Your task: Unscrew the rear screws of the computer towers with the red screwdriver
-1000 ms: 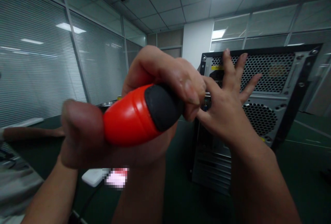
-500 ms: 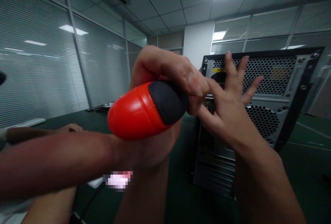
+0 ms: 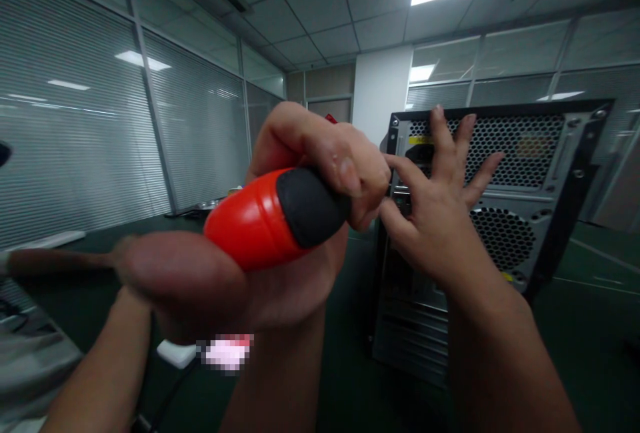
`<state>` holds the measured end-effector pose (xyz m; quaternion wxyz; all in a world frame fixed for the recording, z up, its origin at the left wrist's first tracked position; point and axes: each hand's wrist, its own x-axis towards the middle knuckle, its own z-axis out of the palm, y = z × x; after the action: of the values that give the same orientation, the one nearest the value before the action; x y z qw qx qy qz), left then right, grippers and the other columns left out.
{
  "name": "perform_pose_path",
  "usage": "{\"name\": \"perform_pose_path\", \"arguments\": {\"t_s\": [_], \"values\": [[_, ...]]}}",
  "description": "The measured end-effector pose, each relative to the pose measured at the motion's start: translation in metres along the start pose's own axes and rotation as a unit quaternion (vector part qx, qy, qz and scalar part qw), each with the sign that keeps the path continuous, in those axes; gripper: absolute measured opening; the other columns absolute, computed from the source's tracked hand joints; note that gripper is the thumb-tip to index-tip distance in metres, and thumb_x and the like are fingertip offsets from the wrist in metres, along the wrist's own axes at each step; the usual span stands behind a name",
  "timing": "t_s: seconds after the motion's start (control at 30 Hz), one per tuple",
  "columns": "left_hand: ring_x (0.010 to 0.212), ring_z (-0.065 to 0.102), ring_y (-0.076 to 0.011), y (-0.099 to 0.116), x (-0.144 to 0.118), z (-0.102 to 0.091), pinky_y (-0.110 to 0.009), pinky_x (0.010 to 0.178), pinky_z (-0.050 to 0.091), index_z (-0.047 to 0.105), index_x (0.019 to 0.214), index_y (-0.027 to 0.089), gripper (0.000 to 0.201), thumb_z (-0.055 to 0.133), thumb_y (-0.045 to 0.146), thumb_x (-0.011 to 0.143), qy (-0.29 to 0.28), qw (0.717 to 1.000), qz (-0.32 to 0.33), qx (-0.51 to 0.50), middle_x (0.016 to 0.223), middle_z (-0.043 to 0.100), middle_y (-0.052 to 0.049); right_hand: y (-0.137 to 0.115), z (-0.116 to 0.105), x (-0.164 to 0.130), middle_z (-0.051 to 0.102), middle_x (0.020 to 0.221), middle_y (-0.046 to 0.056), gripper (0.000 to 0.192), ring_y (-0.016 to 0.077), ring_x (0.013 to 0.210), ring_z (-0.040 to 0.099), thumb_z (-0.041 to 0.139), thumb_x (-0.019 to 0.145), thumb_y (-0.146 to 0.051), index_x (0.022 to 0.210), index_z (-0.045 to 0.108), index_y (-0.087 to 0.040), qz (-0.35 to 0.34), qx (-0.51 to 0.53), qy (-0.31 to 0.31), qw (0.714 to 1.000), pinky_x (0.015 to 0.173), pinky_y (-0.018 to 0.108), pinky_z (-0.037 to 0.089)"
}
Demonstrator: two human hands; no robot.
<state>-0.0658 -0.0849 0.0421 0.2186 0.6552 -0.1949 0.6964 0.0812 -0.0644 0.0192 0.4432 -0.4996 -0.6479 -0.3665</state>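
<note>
My left hand [image 3: 295,273] is wrapped round a screwdriver [image 3: 273,219], its red and black handle end turned towards me. The left thumb, blurred and close to the camera, juts out to the left. Behind the fist the screwdriver's shaft and tip are hidden. My right hand [image 3: 440,213] is at the rear of a computer case [image 3: 555,199], with its back towards me. Three of its fingers are spread against the upper mesh. Its index finger and thumb reach to the case's left edge beside my left fist; what lies between their tips is hidden.
The case stands upright on a dark green table [image 3: 350,366]. Another person's arm [image 3: 100,366] reaches onto the table at the left, near a small white object [image 3: 176,353] with a dark cable. A silvery item [image 3: 207,205] lies near the glass partition.
My left thumb has drawn in towards the handle. The left fist and screwdriver appear slightly further left and lower. The right hand keeps its pose at the case.
</note>
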Motion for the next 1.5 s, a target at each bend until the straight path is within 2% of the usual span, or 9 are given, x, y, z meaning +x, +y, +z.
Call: {"name": "perform_pose_path", "arguments": {"t_s": [0.1,0.17,0.47,0.7,0.97,1.07,1.2,1.33,1.5], "values": [[0.057,0.047,-0.0209,0.008,-0.002,0.004,-0.042,0.063,0.048,0.059,0.071,0.027,0.041,0.051,0.063,0.09,0.043,0.997,-0.064,-0.014,0.066,0.047,-0.002,0.001,0.0,0.0,-0.003,0.165,0.003,0.052,0.0432,0.15,-0.007,0.063,0.079,-0.026,0.13,0.056,-0.033,0.0,0.003,-0.003,1.0,0.112,0.074,-0.004],[0.058,0.046,-0.0231,0.011,-0.002,0.007,-0.045,0.064,0.046,0.062,0.073,0.029,0.038,0.051,0.061,0.09,0.046,0.996,-0.066,-0.041,0.066,0.047,-0.003,0.002,0.0,0.001,-0.005,0.165,0.003,0.051,0.0441,0.149,-0.008,0.062,0.08,-0.027,0.13,0.056,-0.033,-0.001,0.002,-0.008,1.0,0.111,0.075,-0.004],[0.06,0.044,-0.0221,0.013,-0.001,0.005,-0.042,0.066,0.045,0.063,0.08,0.029,0.057,0.047,0.083,0.077,0.031,0.995,-0.076,-0.057,0.065,0.045,-0.003,0.003,0.0,0.0,-0.01,0.165,0.0,0.05,0.045,0.149,-0.01,0.058,0.084,-0.031,0.134,0.053,-0.032,-0.008,-0.001,-0.018,1.0,0.109,0.077,-0.005],[0.064,0.042,-0.0227,0.016,0.002,0.005,-0.041,0.07,0.047,0.059,0.086,0.027,0.057,0.049,0.083,0.078,0.022,0.991,-0.077,-0.105,0.067,0.046,-0.003,0.003,-0.004,0.0,-0.01,0.165,-0.004,0.055,0.0429,0.149,-0.012,0.055,0.08,-0.022,0.134,0.052,-0.033,0.002,0.017,-0.032,0.999,0.11,0.075,-0.006],[0.078,0.051,-0.0188,0.01,0.001,0.004,-0.04,0.093,0.048,0.05,0.079,0.021,0.05,0.049,0.071,0.087,0.118,0.987,-0.085,-0.061,0.078,0.046,-0.002,0.004,0.001,0.0,-0.008,0.165,-0.002,0.053,0.0424,0.149,-0.011,0.058,0.081,-0.025,0.133,0.053,-0.035,-0.007,0.019,-0.012,1.0,0.109,0.077,-0.006],[0.081,0.055,-0.0208,0.008,-0.002,-0.001,-0.042,0.094,0.05,0.05,0.079,0.022,0.052,0.048,0.074,0.086,0.11,0.99,-0.073,-0.055,0.076,0.044,-0.001,0.004,0.0,0.0,-0.008,0.165,-0.002,0.052,0.042,0.15,-0.011,0.058,0.082,-0.025,0.133,0.054,-0.034,-0.005,0.016,-0.014,1.0,0.11,0.076,-0.006],[0.093,0.06,-0.0283,0.003,-0.003,-0.008,-0.052,0.092,0.052,0.052,0.083,0.026,0.054,0.048,0.08,0.081,0.097,0.992,-0.077,-0.036,0.075,0.05,-0.002,0.004,0.0,0.0,-0.007,0.165,-0.002,0.05,0.0421,0.15,-0.01,0.057,0.083,-0.026,0.132,0.054,-0.035,-0.005,0.02,-0.012,1.0,0.11,0.076,-0.006],[0.097,0.063,-0.0299,-0.004,0.0,-0.012,-0.052,0.093,0.052,0.052,0.082,0.027,0.058,0.045,0.085,0.078,0.071,0.997,-0.02,-0.034,0.071,0.05,-0.001,0.003,0.0,0.0,-0.006,0.165,-0.003,0.05,0.0424,0.149,-0.01,0.058,0.082,-0.026,0.131,0.054,-0.036,-0.008,0.021,-0.004,1.0,0.109,0.077,-0.006],[0.101,0.061,-0.0314,0.002,-0.004,-0.011,-0.05,0.094,0.049,0.053,0.086,0.025,0.054,0.048,0.079,0.081,0.087,0.994,-0.068,-0.026,0.077,0.057,-0.004,0.003,-0.001,0.0,-0.009,0.165,-0.002,0.05,0.0426,0.149,-0.011,0.056,0.084,-0.026,0.133,0.053,-0.036,-0.003,0.012,-0.019,1.0,0.111,0.076,-0.006]]}}
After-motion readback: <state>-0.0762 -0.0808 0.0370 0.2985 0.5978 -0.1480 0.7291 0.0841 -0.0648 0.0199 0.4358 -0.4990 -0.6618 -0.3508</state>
